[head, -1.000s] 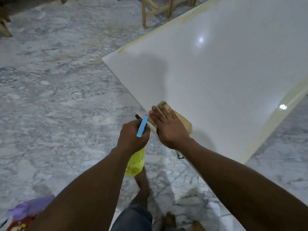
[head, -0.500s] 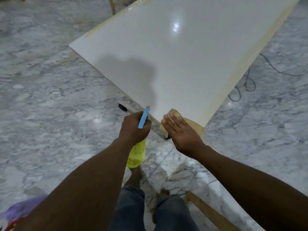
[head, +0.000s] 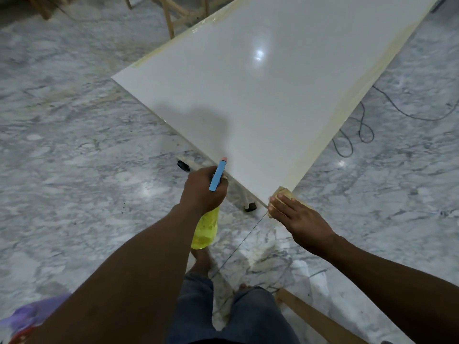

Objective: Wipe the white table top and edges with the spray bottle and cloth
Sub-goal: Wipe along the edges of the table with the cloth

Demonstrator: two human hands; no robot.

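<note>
The white table top fills the upper middle of the view, with one corner pointing at me. My left hand grips a spray bottle with a yellow body and a blue trigger head, held just off the table's near left edge. My right hand presses a tan folded cloth against the near corner of the table; most of the cloth is hidden under the fingers.
Grey marble floor surrounds the table. A black cable loops on the floor to the right. Table casters show under the near edge. Wooden legs stand at the back, a wooden bar lies bottom right, a purple bag bottom left.
My right hand slid the cloth along the table's near edge to the near corner. The left hand kept the bottle beside the edge. The view shifted to the right along the table.
</note>
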